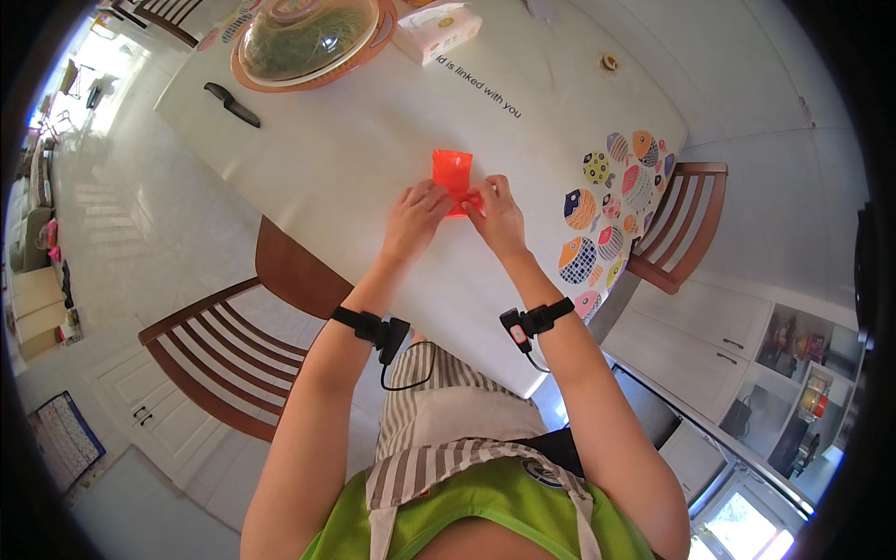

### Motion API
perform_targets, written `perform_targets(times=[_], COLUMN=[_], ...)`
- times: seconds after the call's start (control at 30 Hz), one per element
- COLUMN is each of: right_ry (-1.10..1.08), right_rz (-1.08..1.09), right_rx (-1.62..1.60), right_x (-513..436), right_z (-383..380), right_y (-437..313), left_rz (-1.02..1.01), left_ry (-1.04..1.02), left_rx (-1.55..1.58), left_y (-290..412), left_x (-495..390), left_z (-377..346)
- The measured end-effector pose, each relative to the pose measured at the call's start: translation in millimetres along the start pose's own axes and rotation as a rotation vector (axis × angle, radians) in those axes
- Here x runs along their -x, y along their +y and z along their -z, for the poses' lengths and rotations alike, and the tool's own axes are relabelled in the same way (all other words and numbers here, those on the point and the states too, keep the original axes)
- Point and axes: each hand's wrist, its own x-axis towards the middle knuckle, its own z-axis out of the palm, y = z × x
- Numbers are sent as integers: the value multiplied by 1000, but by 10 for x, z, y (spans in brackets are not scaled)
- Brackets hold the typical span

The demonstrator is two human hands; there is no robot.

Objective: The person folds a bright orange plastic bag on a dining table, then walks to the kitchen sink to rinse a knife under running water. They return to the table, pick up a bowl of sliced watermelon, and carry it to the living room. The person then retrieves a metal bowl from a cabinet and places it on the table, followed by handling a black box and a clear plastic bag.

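A folded strip of thin, shiny red plastic (452, 168), which looks like a plastic bag, lies on the white table cover (350, 168). My left hand (420, 213) has its fingertips on the strip's near left edge. On the other side, my right hand (500, 213) pinches the near right part between thumb and fingers. The fingers hide some of the near end, where the plastic looks creased. The strip's far end extends flat beyond both hands.
Toward the far left stands an orange basin (280, 85) under a clear lid (308, 35), with green strands inside. A black-handled knife (233, 105) lies near the left edge. A tissue pack (439, 31) sits beside the basin. Wooden chairs (231, 357) flank the table.
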Motion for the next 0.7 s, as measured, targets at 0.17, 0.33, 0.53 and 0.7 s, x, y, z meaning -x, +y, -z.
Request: perform_targets(times=[0.17, 0.33, 0.53, 0.7], right_ry=[75, 67, -10, -1], right_rz=[334, 468, 518, 614], right_rx=[191, 224, 238, 255], right_x=[-20, 48, -6, -131], right_z=[-24, 11, 114, 142], right_y=[54, 95, 135, 147], left_rz=[-42, 3, -7, -61], left_ry=[-23, -64, -79, -94], left_rx=[100, 167, 126, 27], left_y=[-135, -137, -109, -134], left_x=[42, 83, 89, 41], left_z=[-88, -45, -31, -21])
